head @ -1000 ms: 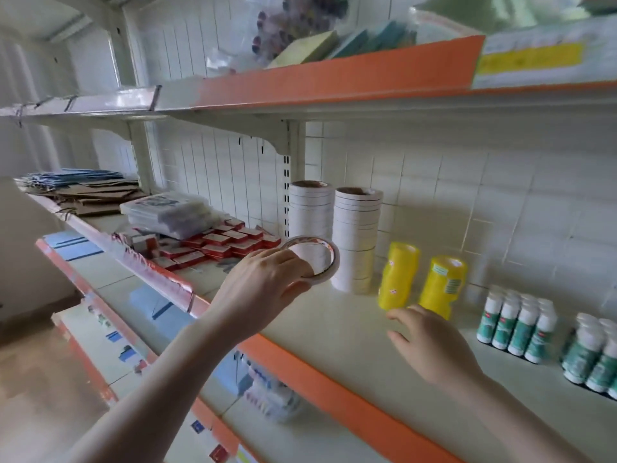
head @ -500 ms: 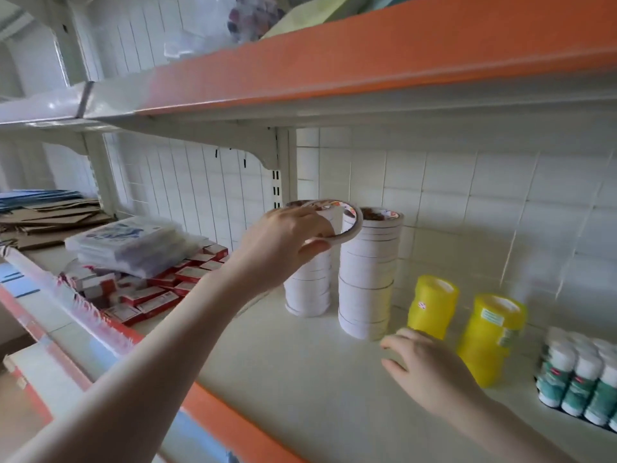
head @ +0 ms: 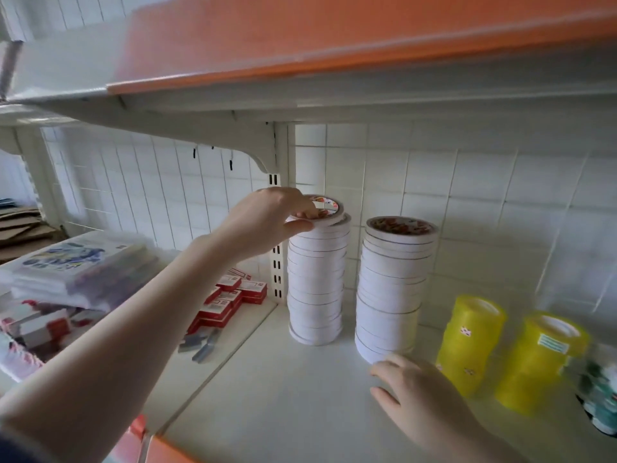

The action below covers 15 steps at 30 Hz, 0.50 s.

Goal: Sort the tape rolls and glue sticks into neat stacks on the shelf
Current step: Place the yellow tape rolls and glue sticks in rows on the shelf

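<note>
Your left hand [head: 267, 222] pinches a white tape roll [head: 325, 212] sitting skewed atop the tall stack [head: 315, 282] beneath it, so letting go off-centre could topple it toward your relaxed right hand [head: 420, 399] resting on the shelf [head: 283, 402].

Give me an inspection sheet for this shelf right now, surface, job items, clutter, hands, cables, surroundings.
Surface: white shelf with orange front edge.
Job's things: two white tape stacks, left stack and right stack; top roll sits slightly askew on the left stack; two yellow tape stacks; glue sticks at right edge, blurred.
Clutter: red boxes, loose staples, plastic packets.
Hands: left hand pinches the top roll; right hand rests on the shelf.
Cables: nothing seen.
Surroundings: wire grid back panel, upper shelf.
</note>
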Tool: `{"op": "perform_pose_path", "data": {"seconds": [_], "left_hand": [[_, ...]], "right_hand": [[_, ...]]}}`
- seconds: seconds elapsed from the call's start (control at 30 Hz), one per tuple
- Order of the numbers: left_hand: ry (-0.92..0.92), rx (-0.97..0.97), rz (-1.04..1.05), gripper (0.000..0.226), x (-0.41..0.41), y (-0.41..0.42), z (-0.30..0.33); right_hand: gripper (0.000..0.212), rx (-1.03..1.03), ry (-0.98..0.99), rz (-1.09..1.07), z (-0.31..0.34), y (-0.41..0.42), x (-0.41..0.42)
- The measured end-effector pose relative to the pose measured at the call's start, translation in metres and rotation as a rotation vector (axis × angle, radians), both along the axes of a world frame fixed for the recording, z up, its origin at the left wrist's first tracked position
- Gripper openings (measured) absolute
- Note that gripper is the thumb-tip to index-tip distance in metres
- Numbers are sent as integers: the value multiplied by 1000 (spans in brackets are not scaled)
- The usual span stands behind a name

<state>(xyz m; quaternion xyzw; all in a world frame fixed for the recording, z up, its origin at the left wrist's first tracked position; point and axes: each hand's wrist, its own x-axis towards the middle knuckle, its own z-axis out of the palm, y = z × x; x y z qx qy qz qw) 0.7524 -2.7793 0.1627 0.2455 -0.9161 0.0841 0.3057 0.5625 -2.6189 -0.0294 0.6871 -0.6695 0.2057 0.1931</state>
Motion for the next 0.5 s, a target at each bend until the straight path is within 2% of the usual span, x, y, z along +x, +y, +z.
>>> {"op": "perform_pose_path", "data": {"seconds": [0.1,0.23,0.5], "left_hand": [[-1,15,-67,14,-2,-12,1],[-8,53,-141,15,-2,-21,4],[-56,169,-206,16,-5,-27,15]], "right_hand": [[21,-36,17,-28,-9,-10,5],[6,-51,39,-23,-15,-12,8],[33,1,67,-22,-21,-10,-2]]}}
